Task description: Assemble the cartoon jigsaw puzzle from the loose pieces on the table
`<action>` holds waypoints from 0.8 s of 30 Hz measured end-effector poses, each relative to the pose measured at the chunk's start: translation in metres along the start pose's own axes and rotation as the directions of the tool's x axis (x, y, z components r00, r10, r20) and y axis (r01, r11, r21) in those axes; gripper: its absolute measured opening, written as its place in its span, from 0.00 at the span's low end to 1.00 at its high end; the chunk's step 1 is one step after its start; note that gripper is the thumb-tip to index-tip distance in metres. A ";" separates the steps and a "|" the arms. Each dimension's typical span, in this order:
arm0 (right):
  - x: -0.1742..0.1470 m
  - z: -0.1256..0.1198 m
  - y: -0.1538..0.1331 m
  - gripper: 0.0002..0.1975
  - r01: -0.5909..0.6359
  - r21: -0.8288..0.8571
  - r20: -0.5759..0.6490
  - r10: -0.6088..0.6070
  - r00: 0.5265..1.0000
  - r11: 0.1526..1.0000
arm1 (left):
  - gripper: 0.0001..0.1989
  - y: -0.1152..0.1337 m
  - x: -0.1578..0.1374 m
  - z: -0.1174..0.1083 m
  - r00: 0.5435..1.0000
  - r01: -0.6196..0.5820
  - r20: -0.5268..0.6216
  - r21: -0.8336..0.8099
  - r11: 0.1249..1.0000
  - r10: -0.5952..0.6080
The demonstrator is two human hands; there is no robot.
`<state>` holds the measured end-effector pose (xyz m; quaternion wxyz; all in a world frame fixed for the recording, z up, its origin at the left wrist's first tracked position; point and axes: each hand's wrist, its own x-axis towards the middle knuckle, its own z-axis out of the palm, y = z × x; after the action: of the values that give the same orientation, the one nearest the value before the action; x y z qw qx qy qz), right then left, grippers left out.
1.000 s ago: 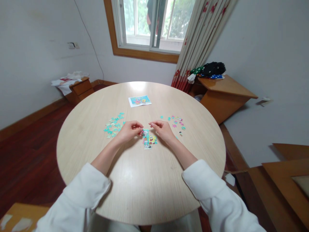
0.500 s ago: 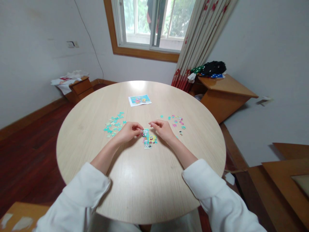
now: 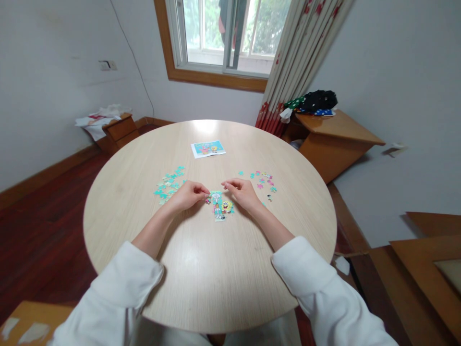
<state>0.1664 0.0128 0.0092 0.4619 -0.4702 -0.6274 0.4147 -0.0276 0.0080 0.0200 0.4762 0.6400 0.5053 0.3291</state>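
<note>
A flat, multicoloured, partly joined jigsaw puzzle (image 3: 218,208) lies on the round, pale wood-grain desk (image 3: 201,274). At its upper left, the left hand (image 3: 190,194) has its fingers drawn together; whether they grip a piece cannot be told. The right hand (image 3: 242,192) is at its upper right, fingers nearly meeting the thumb, any hold unclear. Loose turquoise jigsaw pieces (image 3: 175,176) lie left, pink jigsaw pieces (image 3: 260,186) right, a blue rectangular picture sheet (image 3: 208,148) beyond.

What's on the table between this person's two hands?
In the head view, a partly joined puzzle lies between the left hand and the right hand, extending toward the person.
</note>
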 end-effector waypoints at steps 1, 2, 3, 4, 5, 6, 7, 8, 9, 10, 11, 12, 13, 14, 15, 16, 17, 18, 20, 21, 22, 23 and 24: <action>0.000 0.000 0.000 0.08 -0.001 0.004 -0.002 0.001 1.000 1.000 | 0.03 -0.001 0.000 -0.001 1.000 0.005 0.012 0.016 1.000 -0.005; 0.000 0.000 0.000 0.08 -0.001 0.006 -0.002 0.001 1.000 1.000 | 0.04 -0.002 0.000 -0.002 1.000 0.009 0.026 0.034 0.999 -0.009; 0.000 0.000 0.000 0.08 -0.001 0.006 -0.002 0.001 1.000 1.000 | 0.04 -0.002 0.001 -0.003 0.999 0.011 0.041 0.054 0.998 -0.013; 0.000 0.000 0.000 0.08 0.000 0.006 -0.002 0.000 1.000 1.000 | 0.05 -0.002 0.001 -0.003 0.998 0.013 0.055 0.073 0.997 -0.017; 0.000 0.000 0.001 0.08 0.001 0.006 -0.001 -0.001 1.000 1.000 | 0.05 -0.002 0.001 -0.004 0.998 0.015 0.067 0.090 0.996 -0.021; 0.001 0.001 0.001 0.08 0.001 0.005 0.001 -0.001 1.000 1.000 | 0.05 -0.002 0.001 -0.004 0.997 0.016 0.076 0.103 0.995 -0.024; 0.001 0.001 0.001 0.08 0.001 0.006 0.002 -0.001 1.000 1.000 | 0.06 -0.002 0.001 -0.004 0.996 0.016 0.081 0.111 0.994 -0.026; 0.001 0.001 0.001 0.08 0.000 0.007 0.004 0.000 1.000 1.000 | 0.06 -0.002 0.001 -0.004 0.996 0.016 0.085 0.116 0.993 -0.025; 0.001 0.001 0.001 0.08 0.000 0.007 0.006 0.000 1.000 1.000 | 0.06 -0.002 0.001 -0.003 0.996 0.013 0.087 0.118 0.993 -0.023; 0.001 0.001 0.001 0.09 -0.001 0.007 0.006 0.001 1.000 1.000 | 0.06 -0.002 0.001 -0.003 0.996 0.009 0.089 0.121 0.993 -0.020; 0.000 0.001 0.001 0.09 -0.002 0.006 0.005 0.002 1.000 1.000 | 0.06 -0.002 0.001 -0.003 0.996 0.006 0.091 0.126 0.992 -0.018; 0.000 0.001 0.001 0.09 -0.004 0.003 0.004 0.004 1.000 1.000 | 0.06 -0.002 0.000 -0.002 0.996 0.004 0.093 0.131 0.991 -0.016; 0.000 0.001 0.000 0.09 -0.005 0.000 0.003 0.005 1.000 1.000 | 0.06 -0.003 0.000 -0.002 0.995 0.003 0.095 0.137 0.991 -0.016; 0.000 0.001 0.000 0.09 -0.005 -0.004 0.001 0.005 1.000 1.000 | 0.06 -0.003 0.000 -0.002 0.995 0.004 0.099 0.141 0.990 -0.018; 0.000 0.001 -0.001 0.09 -0.005 -0.008 0.002 0.005 1.000 1.000 | 0.06 -0.003 0.000 -0.001 0.995 0.007 0.102 0.144 0.990 -0.022; 0.000 0.001 -0.001 0.09 -0.004 -0.009 0.003 0.004 1.000 1.000 | 0.07 -0.003 0.000 -0.001 0.994 0.013 0.104 0.146 0.989 -0.028; 0.000 0.001 -0.001 0.09 -0.002 -0.008 0.004 0.002 1.000 1.000 | 0.07 -0.003 0.000 -0.001 0.994 0.018 0.106 0.147 0.989 -0.034; 0.000 0.001 -0.001 0.09 -0.001 -0.005 0.006 0.001 1.000 1.000 | 0.07 -0.002 -0.001 -0.001 0.993 0.022 0.108 0.148 0.989 -0.039; 0.000 0.001 0.000 0.09 -0.004 -0.002 0.009 0.004 1.000 1.000 | 0.07 -0.001 -0.001 -0.001 0.993 0.026 0.108 0.153 0.988 -0.043; 0.000 0.001 0.000 0.10 -0.006 -0.002 0.011 0.006 1.000 1.000 | 0.07 -0.001 -0.001 -0.001 0.993 0.025 0.107 0.157 0.987 -0.042; 0.000 0.001 0.000 0.10 -0.007 -0.003 0.012 0.007 1.000 1.000 | 0.07 0.000 -0.002 -0.001 0.993 0.024 0.108 0.161 0.987 -0.042; 0.000 0.001 0.000 0.10 -0.008 -0.006 0.013 0.008 1.000 1.000 | 0.07 0.000 -0.002 -0.001 0.993 0.023 0.108 0.164 0.986 -0.041; 0.000 0.001 0.001 0.10 -0.008 -0.009 0.013 0.008 1.000 1.000 | 0.07 0.000 -0.002 -0.001 0.993 0.025 0.108 0.165 0.986 -0.043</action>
<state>0.1658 0.0129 0.0083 0.4539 -0.4722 -0.6304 0.4167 -0.0287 0.0064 0.0206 0.4549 0.6856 0.5141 0.2422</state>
